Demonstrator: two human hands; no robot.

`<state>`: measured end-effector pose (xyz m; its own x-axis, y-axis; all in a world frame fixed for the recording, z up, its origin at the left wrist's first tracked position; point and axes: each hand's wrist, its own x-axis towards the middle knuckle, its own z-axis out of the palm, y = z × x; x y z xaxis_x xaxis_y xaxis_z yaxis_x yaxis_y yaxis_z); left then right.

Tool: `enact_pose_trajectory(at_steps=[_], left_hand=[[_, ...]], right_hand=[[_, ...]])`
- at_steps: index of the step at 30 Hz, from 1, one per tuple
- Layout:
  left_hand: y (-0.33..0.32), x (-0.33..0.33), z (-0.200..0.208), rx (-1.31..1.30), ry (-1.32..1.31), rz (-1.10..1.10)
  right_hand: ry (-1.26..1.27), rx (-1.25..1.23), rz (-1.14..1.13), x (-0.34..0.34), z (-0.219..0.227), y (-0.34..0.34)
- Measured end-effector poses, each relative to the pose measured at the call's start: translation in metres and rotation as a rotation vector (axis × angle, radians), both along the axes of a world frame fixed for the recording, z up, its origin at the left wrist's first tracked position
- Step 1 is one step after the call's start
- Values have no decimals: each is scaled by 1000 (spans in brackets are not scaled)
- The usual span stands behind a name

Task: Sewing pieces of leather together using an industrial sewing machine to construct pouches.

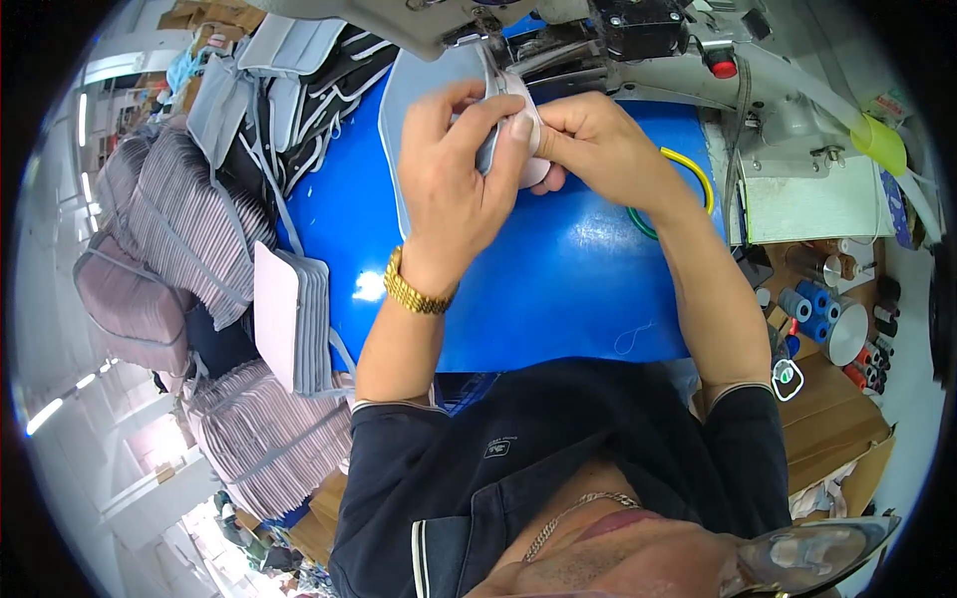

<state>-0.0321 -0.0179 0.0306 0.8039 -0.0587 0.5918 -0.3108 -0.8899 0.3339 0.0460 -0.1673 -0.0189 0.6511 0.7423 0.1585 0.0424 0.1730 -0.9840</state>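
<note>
My left hand (454, 164), with a gold bracelet on its wrist, pinches a pale pink fabric piece (536, 174) between thumb and fingers. From the other side, my right hand (598, 145) grips the same piece, its thumb close to my left thumb. A flat grey fabric panel (399, 95) with a pale edge lies under and beside my left hand. Just beyond my fingers is the sewing machine (399, 25), its needle area partly hidden by metal parts. The fabric layers between my fingers are partly covered by my hands.
A blue work table (558, 299) spreads below my hands. Grey panels with black edging (309, 110) pile up at the far left. Tied stacks of pinkish-grey pieces (189, 219) stand left, beside a smaller stack (289, 319). Thread spools (817, 309) sit at right, near a yellow-green ring (706, 177).
</note>
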Motion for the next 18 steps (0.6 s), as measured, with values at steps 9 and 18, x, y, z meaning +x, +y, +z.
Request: enact_pose_trajectory(at_steps=[9, 18], left_hand=[[20, -8, -6, -95, -127, -9], [13, -14, -4, -270, 5, -29]], right_hand=[[-183, -296, -234, 5, 20, 5], [433, 233, -150, -29, -56, 53]])
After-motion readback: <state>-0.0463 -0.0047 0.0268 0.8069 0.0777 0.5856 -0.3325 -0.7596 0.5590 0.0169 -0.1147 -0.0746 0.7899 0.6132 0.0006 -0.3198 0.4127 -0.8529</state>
